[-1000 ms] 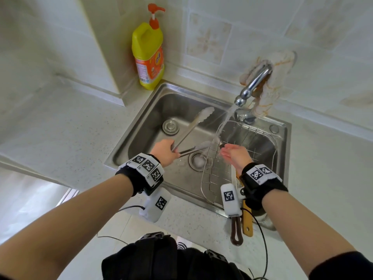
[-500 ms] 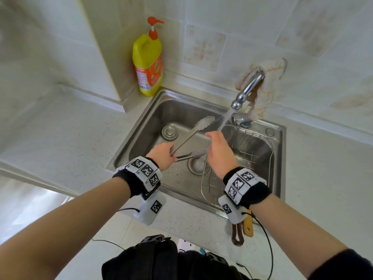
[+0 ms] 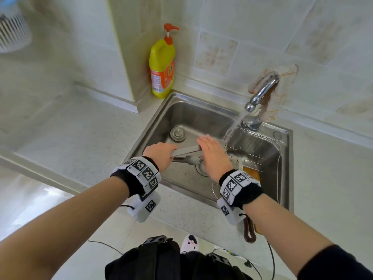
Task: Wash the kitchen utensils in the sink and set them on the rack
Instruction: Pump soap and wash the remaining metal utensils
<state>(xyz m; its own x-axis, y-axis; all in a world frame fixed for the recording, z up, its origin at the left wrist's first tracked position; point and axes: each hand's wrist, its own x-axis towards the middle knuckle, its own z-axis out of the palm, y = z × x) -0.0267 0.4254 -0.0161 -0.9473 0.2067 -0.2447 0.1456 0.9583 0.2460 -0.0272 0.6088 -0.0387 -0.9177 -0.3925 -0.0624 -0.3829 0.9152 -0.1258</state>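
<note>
Against the wall at the back left corner, a yellow soap bottle. Over the basin of the sink, held roughly level: metal tongs, gripped at the handle end by the left hand, fingers curled round them. Laid across the middle of the tongs, the right hand, fingers straight, clasping nothing. From the tap, water pouring onto the tongs' far end. In the sink's right half, a wire rack with a wooden spatula inside.
</note>
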